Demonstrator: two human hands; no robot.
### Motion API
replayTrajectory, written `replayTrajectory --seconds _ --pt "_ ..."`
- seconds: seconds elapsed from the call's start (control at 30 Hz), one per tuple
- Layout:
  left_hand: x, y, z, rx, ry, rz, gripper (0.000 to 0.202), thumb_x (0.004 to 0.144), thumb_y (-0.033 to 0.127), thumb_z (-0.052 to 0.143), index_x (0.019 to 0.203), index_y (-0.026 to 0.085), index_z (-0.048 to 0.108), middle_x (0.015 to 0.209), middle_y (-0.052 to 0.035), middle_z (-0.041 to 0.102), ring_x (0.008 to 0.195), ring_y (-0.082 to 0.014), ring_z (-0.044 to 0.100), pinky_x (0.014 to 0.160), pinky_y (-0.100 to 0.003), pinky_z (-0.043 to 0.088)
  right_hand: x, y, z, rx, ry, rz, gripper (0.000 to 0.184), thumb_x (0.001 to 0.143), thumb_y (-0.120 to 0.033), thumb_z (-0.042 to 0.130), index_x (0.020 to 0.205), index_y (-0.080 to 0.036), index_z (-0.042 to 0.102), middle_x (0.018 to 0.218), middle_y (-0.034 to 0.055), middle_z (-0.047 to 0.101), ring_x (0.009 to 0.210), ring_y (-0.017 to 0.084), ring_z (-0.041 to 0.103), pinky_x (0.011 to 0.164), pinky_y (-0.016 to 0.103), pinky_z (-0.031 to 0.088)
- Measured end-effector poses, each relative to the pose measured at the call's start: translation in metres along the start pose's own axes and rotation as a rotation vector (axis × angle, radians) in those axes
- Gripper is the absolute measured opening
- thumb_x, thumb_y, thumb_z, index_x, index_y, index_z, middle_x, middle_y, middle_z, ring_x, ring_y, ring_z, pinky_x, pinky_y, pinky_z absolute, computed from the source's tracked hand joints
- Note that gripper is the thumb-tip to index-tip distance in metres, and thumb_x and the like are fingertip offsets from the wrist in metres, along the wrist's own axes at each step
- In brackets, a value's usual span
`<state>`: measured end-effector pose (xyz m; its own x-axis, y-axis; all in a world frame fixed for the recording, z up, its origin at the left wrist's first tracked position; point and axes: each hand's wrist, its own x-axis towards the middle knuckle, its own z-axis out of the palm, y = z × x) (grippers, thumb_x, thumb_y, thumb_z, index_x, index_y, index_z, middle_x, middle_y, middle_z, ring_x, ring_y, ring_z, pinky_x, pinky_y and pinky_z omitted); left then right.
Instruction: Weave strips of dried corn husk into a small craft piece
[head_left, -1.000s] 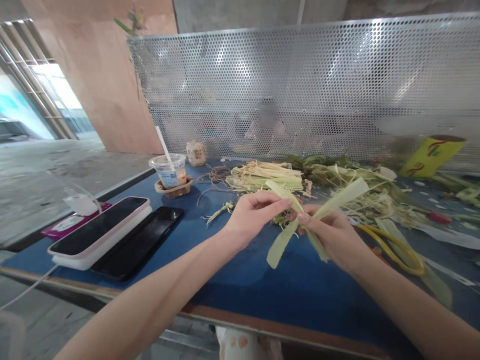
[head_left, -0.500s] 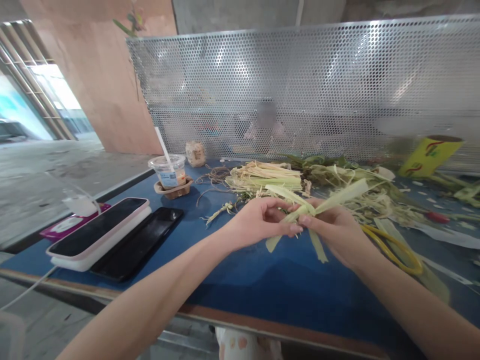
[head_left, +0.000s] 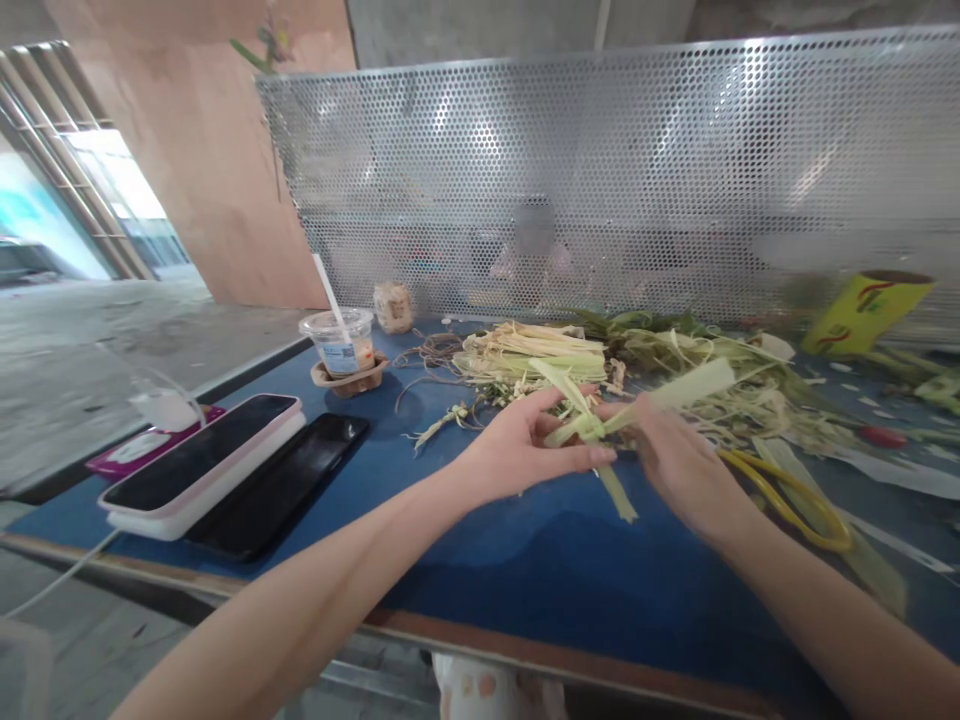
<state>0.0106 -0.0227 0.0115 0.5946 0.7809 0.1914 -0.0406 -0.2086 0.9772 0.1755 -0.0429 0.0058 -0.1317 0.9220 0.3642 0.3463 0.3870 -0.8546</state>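
Note:
Pale green corn husk strips (head_left: 589,428), crossed into a small knot with their ends sticking out, are held above the blue table. My left hand (head_left: 529,435) pinches the knot between thumb and fingers from the left. At its right side, my right hand (head_left: 675,465) has its fingers closed at the strip that points up and right; motion blurs them and partly hides their grip. Another strip end hangs down between the hands. Just behind lies a stack of husk strips (head_left: 532,350), with loose shredded husks (head_left: 750,405) to its right.
On the left lie a black phone (head_left: 277,490) and a pink-edged phone (head_left: 202,450) on a white block. Behind them stands a plastic cup (head_left: 341,340) with a straw. Yellow-handled scissors (head_left: 795,505) rest at right, near a yellow tube (head_left: 862,315). A perforated metal screen (head_left: 585,150) closes the back.
My right hand has shifted slightly right, its fingers off the knot and out along the right-hand strip. My left hand keeps the knot, which has turned and moved slightly left.

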Motion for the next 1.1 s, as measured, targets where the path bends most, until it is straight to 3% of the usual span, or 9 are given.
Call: replayTrajectory --seconds 0.07,0.17,0.33,0.5,0.6,0.73,0.8,0.97,1.1 --pt "0.002 -0.002 0.003 -0.074 0.040 0.028 0.062 0.066 0.026 0.068 0.123 0.018 0.047 0.079 -0.0031 0.066 0.063 -0.0097 0.057 0.061 -0.023 0.047 0.000 -0.001 0.000 -0.181 0.045 -0.030 0.045 0.086 -0.049 0.030 0.079 -0.025 0.067 0.103 0.0034 0.063 0.103 0.025 0.053 0.091 0.040 0.038" --pt "0.002 -0.003 0.004 -0.042 0.084 0.037 0.046 0.065 0.028 0.068 0.109 0.015 0.060 0.092 -0.0070 0.066 0.062 -0.0100 0.059 0.062 -0.025 0.048 0.001 0.000 -0.001 -0.327 0.114 -0.057 0.035 0.083 -0.045 0.037 0.080 -0.023 0.065 0.105 0.0046 0.061 0.108 0.027 0.048 0.094 0.043 0.032" --pt "0.000 -0.004 0.004 0.071 0.157 0.035 0.028 0.068 0.034 0.065 0.088 0.014 0.068 0.071 -0.0036 0.067 0.049 -0.0090 0.059 0.056 -0.022 0.047 0.002 -0.001 -0.003 -0.378 0.297 -0.161 0.021 0.075 -0.040 0.051 0.078 -0.021 0.059 0.093 0.0065 0.062 0.094 0.025 0.054 0.084 0.041 0.040" --pt "0.000 -0.004 0.006 -0.007 0.104 -0.003 0.024 0.062 0.032 0.070 0.078 0.014 0.067 0.062 0.0000 0.064 0.044 -0.0069 0.056 0.050 -0.019 0.045 -0.002 -0.008 -0.004 -0.363 0.315 -0.216 0.015 0.074 -0.037 0.056 0.075 -0.022 0.060 0.091 0.0051 0.063 0.090 0.024 0.056 0.080 0.038 0.042" --pt "0.000 -0.003 0.006 -0.019 0.128 -0.024 0.023 0.065 0.034 0.068 0.071 0.012 0.065 0.064 -0.0016 0.064 0.044 -0.0068 0.057 0.049 -0.019 0.044 -0.004 -0.011 -0.009 -0.315 0.366 -0.177 0.014 0.075 -0.036 0.055 0.073 -0.023 0.058 0.085 0.0040 0.063 0.084 0.023 0.057 0.077 0.036 0.043" --pt "-0.001 -0.001 0.006 -0.012 0.154 -0.045 0.026 0.064 0.035 0.069 0.070 0.011 0.064 0.051 -0.0004 0.059 0.045 -0.0095 0.058 0.044 -0.018 0.039 -0.001 -0.012 -0.018 -0.246 0.430 -0.067 0.018 0.074 -0.041 0.056 0.077 -0.023 0.058 0.074 0.0031 0.062 0.073 0.021 0.057 0.067 0.033 0.043" --pt "-0.001 -0.001 0.006 -0.059 0.164 -0.048 0.024 0.065 0.034 0.069 0.073 0.011 0.063 0.049 0.0011 0.058 0.044 -0.0093 0.057 0.043 -0.018 0.039 0.002 -0.010 -0.019 -0.208 0.323 -0.061 0.021 0.075 -0.043 0.053 0.078 -0.023 0.058 0.075 0.0042 0.062 0.073 0.021 0.057 0.063 0.032 0.043" --pt "0.001 0.002 0.002 -0.156 0.233 -0.006 0.025 0.061 0.027 0.072 0.078 0.013 0.062 0.053 0.0040 0.058 0.043 -0.0069 0.055 0.046 -0.019 0.042 0.005 -0.007 -0.014 -0.147 -0.121 -0.051 0.019 0.076 -0.041 0.054 0.079 -0.022 0.055 0.075 0.0028 0.062 0.072 0.017 0.058 0.065 0.028 0.045" --pt "0.001 0.005 0.000 -0.101 0.254 -0.019 0.022 0.062 0.029 0.071 0.072 0.012 0.061 0.046 0.0041 0.055 0.040 -0.0057 0.050 0.043 -0.018 0.037 0.002 -0.010 -0.016 -0.296 -0.245 -0.070 0.028 0.080 -0.036 0.050 0.058 -0.021 0.056 0.056 -0.0008 0.059 0.057 0.013 0.054 0.062 0.026 0.042"
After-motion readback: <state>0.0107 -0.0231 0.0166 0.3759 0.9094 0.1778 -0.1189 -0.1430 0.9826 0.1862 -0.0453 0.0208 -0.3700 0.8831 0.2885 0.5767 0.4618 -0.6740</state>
